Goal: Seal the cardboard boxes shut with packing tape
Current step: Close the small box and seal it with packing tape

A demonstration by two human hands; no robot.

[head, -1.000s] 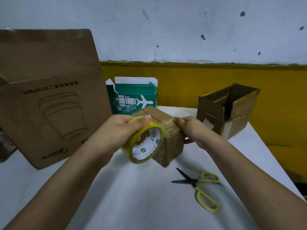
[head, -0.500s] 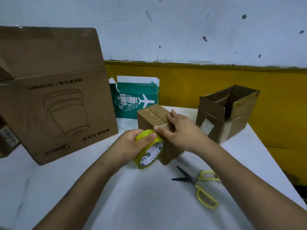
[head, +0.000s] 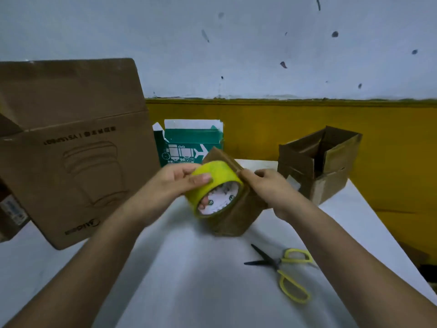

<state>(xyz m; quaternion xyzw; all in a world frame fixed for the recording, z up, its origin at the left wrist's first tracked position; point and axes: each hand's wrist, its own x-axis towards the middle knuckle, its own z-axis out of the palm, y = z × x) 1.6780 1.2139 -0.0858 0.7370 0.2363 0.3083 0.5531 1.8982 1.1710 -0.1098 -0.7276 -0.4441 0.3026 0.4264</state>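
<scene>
A small brown cardboard box (head: 234, 216) is tilted up on one edge at the middle of the white table (head: 189, 280). My left hand (head: 175, 183) grips a yellow roll of packing tape (head: 212, 185), thumb on its outer face and fingers through the core, and holds it against the box's near side. My right hand (head: 272, 188) holds the box's right side with the fingers curled over its top edge.
A large brown carton (head: 71, 150) stands at the left. A green printed box (head: 189, 147) stands behind the small one. An open brown box (head: 316, 164) sits at the right rear. Yellow-handled scissors (head: 283, 268) lie on the table near the right edge.
The small box has been tipped up on its edge. My left hand lifted the tape roll higher against it, and my right hand slid from the top to the right side.
</scene>
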